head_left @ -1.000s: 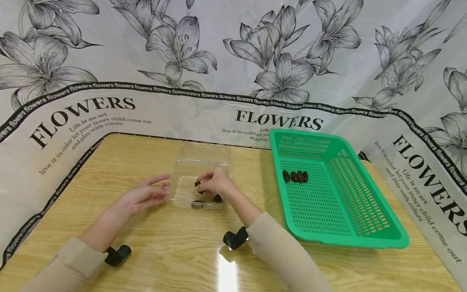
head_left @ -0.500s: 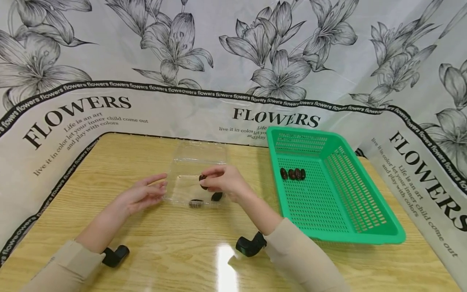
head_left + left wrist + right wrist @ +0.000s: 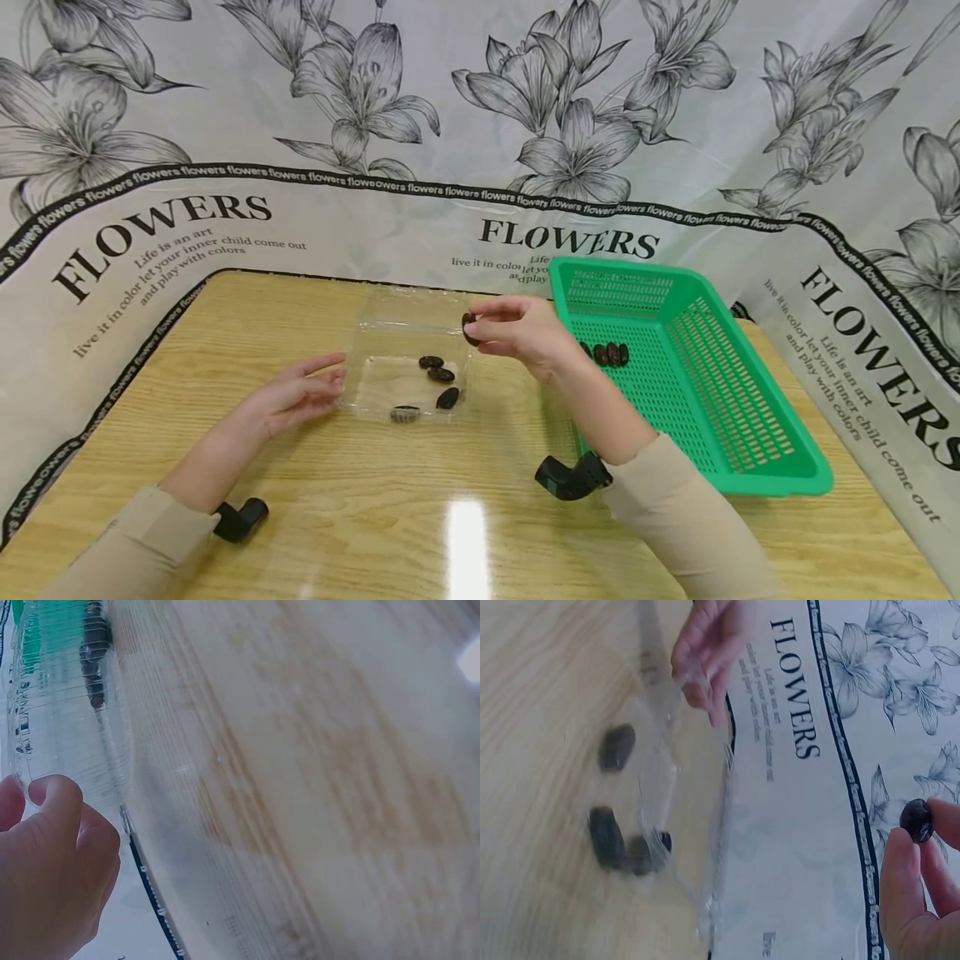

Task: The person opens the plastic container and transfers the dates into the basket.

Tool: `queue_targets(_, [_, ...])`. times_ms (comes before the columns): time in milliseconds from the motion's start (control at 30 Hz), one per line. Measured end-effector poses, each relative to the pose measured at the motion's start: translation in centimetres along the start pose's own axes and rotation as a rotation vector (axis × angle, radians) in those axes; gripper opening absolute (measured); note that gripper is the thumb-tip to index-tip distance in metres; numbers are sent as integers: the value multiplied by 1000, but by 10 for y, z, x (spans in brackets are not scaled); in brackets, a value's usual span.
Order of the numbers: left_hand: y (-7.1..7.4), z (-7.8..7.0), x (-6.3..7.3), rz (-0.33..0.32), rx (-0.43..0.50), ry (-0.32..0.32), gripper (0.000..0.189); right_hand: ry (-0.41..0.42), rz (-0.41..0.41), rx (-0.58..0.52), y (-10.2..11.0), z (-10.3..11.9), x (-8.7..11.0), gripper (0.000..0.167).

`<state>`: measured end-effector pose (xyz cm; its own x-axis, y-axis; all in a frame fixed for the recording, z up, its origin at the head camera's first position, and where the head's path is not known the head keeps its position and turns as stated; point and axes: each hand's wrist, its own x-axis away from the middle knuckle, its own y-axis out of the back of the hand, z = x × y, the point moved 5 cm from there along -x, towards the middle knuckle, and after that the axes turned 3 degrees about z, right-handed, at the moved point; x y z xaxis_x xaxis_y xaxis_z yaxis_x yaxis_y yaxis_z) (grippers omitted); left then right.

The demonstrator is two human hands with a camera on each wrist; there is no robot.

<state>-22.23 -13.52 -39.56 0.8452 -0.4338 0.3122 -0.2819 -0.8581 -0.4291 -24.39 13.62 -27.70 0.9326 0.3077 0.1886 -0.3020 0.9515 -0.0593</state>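
Observation:
Dark brown dates [image 3: 447, 398] lie in a clear plastic box [image 3: 375, 387], several of them towards its right side and front. Its lid stands open at the back. At the box's left wall, my left hand [image 3: 296, 398] holds the edge with its fingertips, as the left wrist view shows its thumb and fingers [image 3: 60, 799] around the rim. My right hand [image 3: 525, 333] pinches one date [image 3: 470, 328] between thumb and fingers, above the box's right rear edge. The right wrist view shows the same pinched date [image 3: 916, 820] clearly.
A green perforated basket [image 3: 780, 467] stands on the right of the wooden table [image 3: 360, 517], with several dates [image 3: 612, 354] in a row inside, partly behind my right hand. A flower-printed curtain [image 3: 375, 225] borders the table's back and sides. Black wrist devices [image 3: 573, 477] sit below both wrists.
My right hand has lifted a date from inside the box and carried it up and right to the box's rear edge. The dates under it have come into view. The left hand stays put.

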Motion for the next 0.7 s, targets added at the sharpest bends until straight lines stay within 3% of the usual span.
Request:
queue_targets(400, [-1, 0, -1, -9, -7, -4, 71, 11, -70, -62, 76, 24, 4, 20])
queue_targets(700, [-2, 0, 0, 2, -8, -8, 72, -12, -151, -43, 128, 20, 10, 16])
